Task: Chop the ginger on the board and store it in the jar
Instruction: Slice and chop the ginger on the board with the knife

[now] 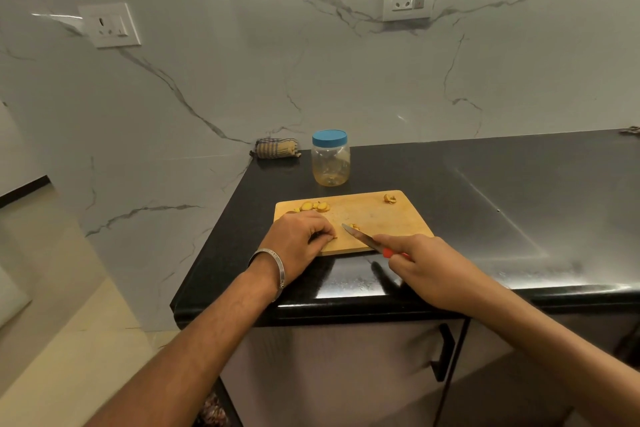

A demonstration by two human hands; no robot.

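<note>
A wooden cutting board (381, 215) lies on the black counter. Ginger slices (316, 206) sit at its far left, one piece (390, 198) at the far right, and small cut bits (354, 227) by the knife tip. My left hand (298, 236) rests on the board's near left with its fingers curled over a small ginger piece. My right hand (419, 265) grips a red-handled knife (363, 240), blade pointing left over the board. A clear plastic jar (330, 163) with a blue lid on stands behind the board.
A folded checked cloth (276, 148) lies against the marble wall behind the jar. The black counter (502, 191) stretches to the right. Its left edge drops to the floor close to the board. A cabinet handle (445, 354) is below the counter front.
</note>
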